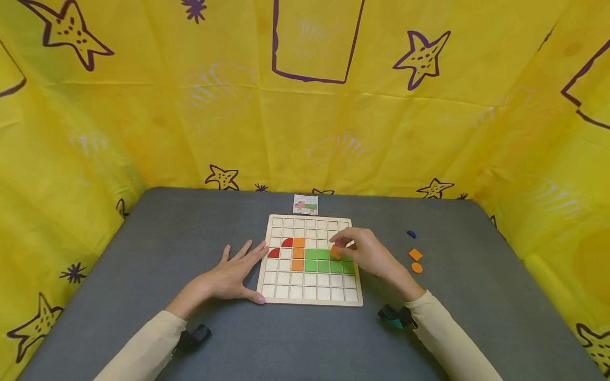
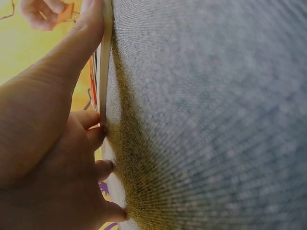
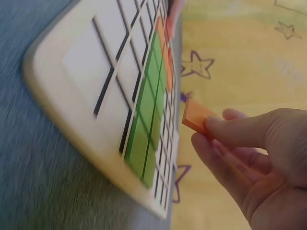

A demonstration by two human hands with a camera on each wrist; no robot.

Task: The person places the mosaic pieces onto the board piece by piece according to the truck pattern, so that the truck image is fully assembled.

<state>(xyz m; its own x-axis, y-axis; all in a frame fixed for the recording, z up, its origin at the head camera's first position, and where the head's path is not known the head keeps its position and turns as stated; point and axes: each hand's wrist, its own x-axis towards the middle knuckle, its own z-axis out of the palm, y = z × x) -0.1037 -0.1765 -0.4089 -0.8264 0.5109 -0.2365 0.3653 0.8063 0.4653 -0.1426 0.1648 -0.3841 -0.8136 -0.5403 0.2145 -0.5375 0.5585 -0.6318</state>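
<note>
Between the thumb and fingers of my right hand [image 1: 370, 255] is a small orange square tile [image 3: 195, 116], held above the right part of a wooden grid board [image 1: 312, 302]. My left hand [image 1: 231, 276] lies at the board's left edge, fingers spread; its thumb touches the lower left corner. Set in the grid are two rows of green tiles [image 1: 316, 260], a column of orange tiles [image 1: 298, 254] and two red quarter-round pieces [image 1: 287, 242]. The right hand hides part of the upper green row in the head view.
A small picture card [image 1: 305, 204] lies behind the board. To the right on the grey table [image 1: 214, 217] are a blue half-round piece [image 1: 411, 234], an orange square [image 1: 415, 255] and an orange round piece [image 1: 416, 268]. A yellow patterned cloth [image 1: 305, 132] surrounds the table.
</note>
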